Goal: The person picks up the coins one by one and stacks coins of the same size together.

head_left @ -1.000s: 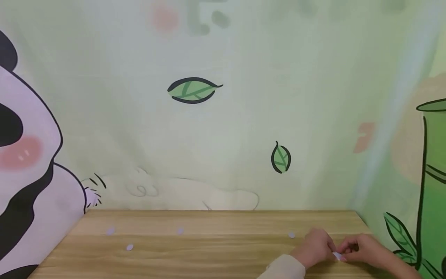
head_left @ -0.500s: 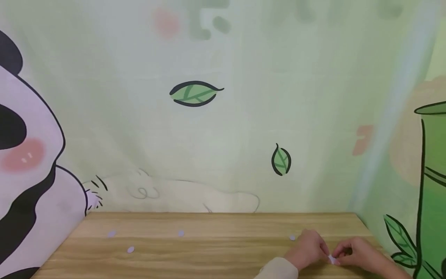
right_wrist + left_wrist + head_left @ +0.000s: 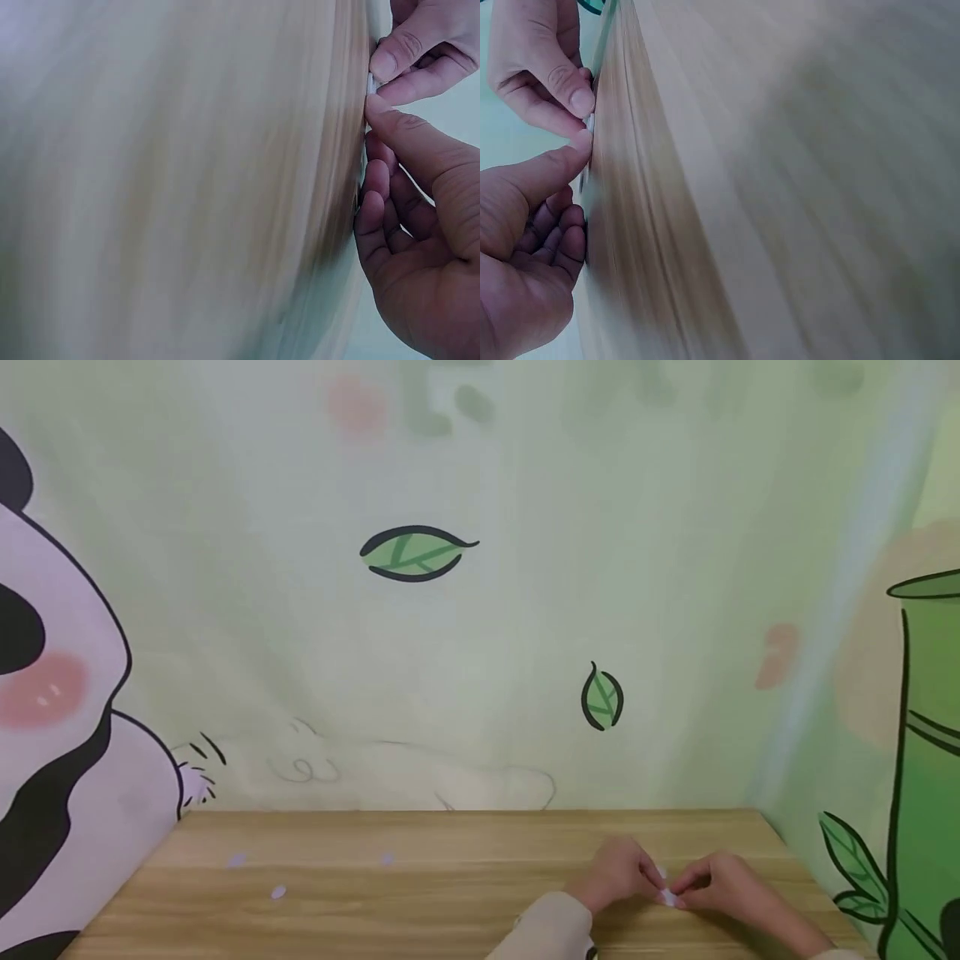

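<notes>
Between the fingertips of both hands is a small thin white piece (image 3: 669, 898), close over the wooden table. My left hand (image 3: 618, 872) pinches its left side and my right hand (image 3: 723, 885) its right side, thumb and forefinger on each. In the left wrist view only a sliver of the white piece (image 3: 590, 122) shows between the thumbs. Just behind the fingertips, a pale disc (image 3: 662, 873) lies on the table, partly hidden by the hands. The right wrist view shows the other fingers of my right hand (image 3: 420, 232) curled loosely under the thumb.
Several small pale discs lie on the wooden table (image 3: 450, 918): one white disc (image 3: 278, 892) nearer on the left, a lilac disc (image 3: 237, 860) behind it, and another disc (image 3: 387, 858) toward the middle. A printed cloth backdrop (image 3: 487, 652) stands behind the table.
Both hands have moved left together along the table with the white piece between them, and now partly cover the pale disc behind. The discs on the left have stayed put.
</notes>
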`<state>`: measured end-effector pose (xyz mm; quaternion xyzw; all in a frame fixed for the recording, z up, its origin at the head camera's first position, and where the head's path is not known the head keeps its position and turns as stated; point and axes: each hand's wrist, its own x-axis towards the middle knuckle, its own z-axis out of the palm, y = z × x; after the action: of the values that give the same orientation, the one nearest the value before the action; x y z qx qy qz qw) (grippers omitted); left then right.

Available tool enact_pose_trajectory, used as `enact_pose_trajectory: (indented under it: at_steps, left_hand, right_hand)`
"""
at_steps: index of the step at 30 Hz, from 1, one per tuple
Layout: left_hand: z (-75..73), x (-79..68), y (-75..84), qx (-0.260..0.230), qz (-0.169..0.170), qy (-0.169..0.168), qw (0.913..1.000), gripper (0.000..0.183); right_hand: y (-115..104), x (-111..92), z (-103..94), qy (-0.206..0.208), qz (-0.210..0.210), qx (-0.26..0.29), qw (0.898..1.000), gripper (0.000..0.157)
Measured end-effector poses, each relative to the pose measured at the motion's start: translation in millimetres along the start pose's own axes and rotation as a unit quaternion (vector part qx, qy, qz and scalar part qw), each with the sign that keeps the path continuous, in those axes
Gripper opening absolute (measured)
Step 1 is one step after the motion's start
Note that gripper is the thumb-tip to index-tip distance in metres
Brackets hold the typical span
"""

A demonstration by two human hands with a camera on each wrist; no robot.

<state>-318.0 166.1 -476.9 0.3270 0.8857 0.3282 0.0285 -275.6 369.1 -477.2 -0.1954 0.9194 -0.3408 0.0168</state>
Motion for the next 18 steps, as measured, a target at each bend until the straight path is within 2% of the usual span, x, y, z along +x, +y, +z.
enact_pose_trajectory:
  at_steps: [3,7,18]
  left_hand:
    - [-4.0,-5.9,-7.8,-0.027,-0.002,-0.001,0.9996,0.010]
    - [-12.2,-10.2,-13.3,-0.029,-0.014,0.004,0.9995,0.011]
    - [-24.8,-19.6,-28.9,-0.062,-0.011,0.034,0.9974,0.012]
  right_hand:
    - [-5,5,9.2,0.016,-0.015,-0.005,1.000,0.010]
    - [-14,11,13.7,0.024,-0.027,-0.001,0.999,0.012]
    - [-34,28,24.7,0.036,-0.015,-0.012,0.999,0.009]
